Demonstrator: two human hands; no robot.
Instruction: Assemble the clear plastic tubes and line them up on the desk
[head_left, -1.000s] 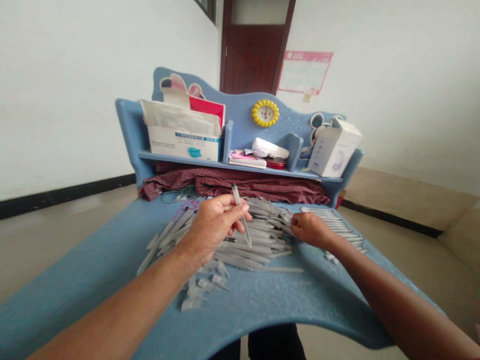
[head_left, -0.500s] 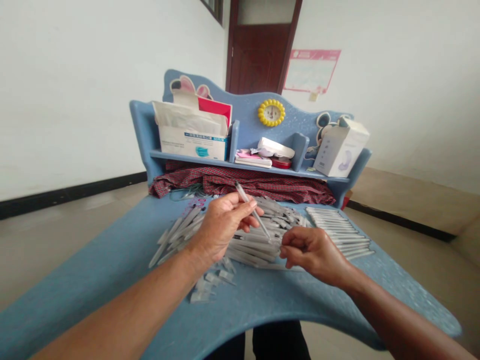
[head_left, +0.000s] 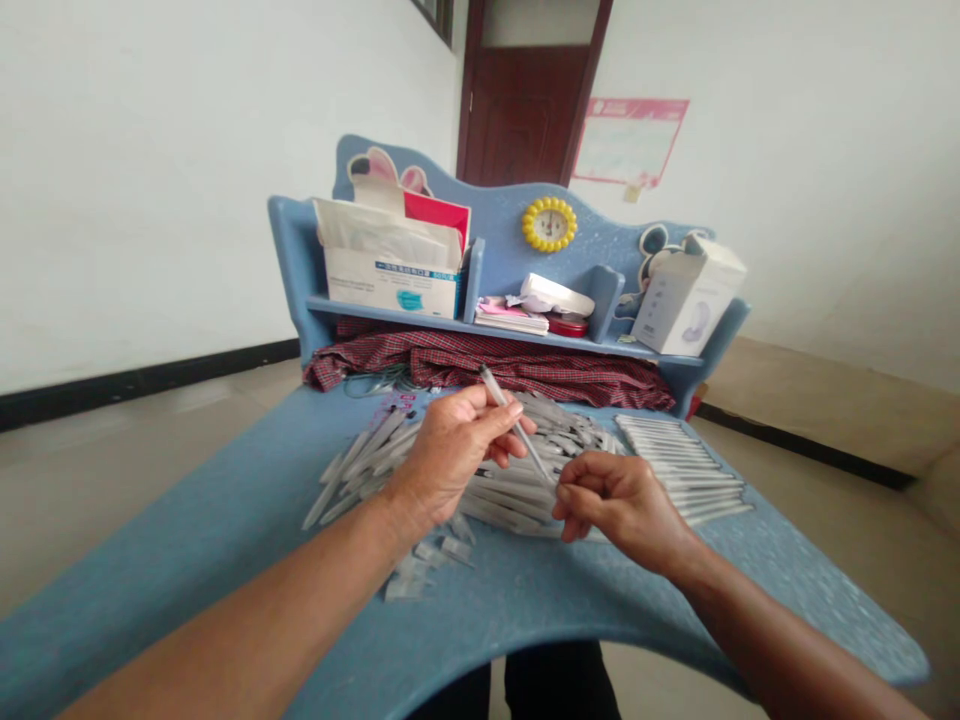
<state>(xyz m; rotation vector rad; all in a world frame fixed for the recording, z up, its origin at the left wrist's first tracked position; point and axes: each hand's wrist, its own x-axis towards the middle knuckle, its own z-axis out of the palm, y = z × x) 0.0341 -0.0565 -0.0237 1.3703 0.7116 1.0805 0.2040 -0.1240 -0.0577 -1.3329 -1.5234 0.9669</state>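
Clear plastic tube (head_left: pixel 531 455) is pinched in the left hand (head_left: pixel 454 450) above the loose heap (head_left: pixel 502 495) mid-bench (head_left: pixel 187 570), right hand (head_left: pixel 622 505) curled closed at the heap's edge (can't tell if it's got one), with a neat row (head_left: pixel 679 470) done near the right edge and most still heaped.

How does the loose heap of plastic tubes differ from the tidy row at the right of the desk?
The heap of tubes lies crossed at many angles, while the row of tubes lies side by side, nearly parallel. The heap overlaps itself in layers; the row looks like a single flat layer. The heap sprawls across the middle of the desk, while the row forms a compact block near its right edge. Both hold slim, translucent grey tubes and rest on the blue desk.
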